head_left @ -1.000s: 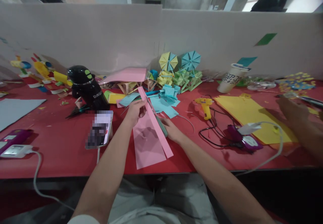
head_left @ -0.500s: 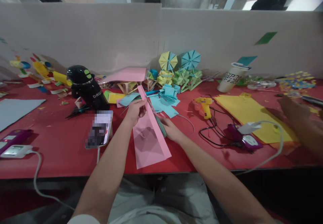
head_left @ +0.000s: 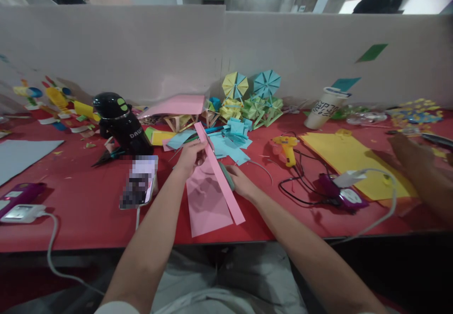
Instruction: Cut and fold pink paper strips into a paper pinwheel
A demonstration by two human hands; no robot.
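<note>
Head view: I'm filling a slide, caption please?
Two hands work scissors along pink paper at a red table.

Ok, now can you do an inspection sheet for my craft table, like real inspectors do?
Surface: red tabletop, small paper scraps on it.
Things in use: pink sheet with a long pink strip slanting beside it; green-handled tool, mostly hidden.
Clutter: black bottle, phone, blue paper pieces, yellow sheets, glue gun, cup.
Hands: left hand grips the pink paper; right hand holds the tool.
Cables: black cord loops near the glue gun; white cable at the phone.
Surroundings: pale partition behind; another person's hand, blurred, at far right.
</note>
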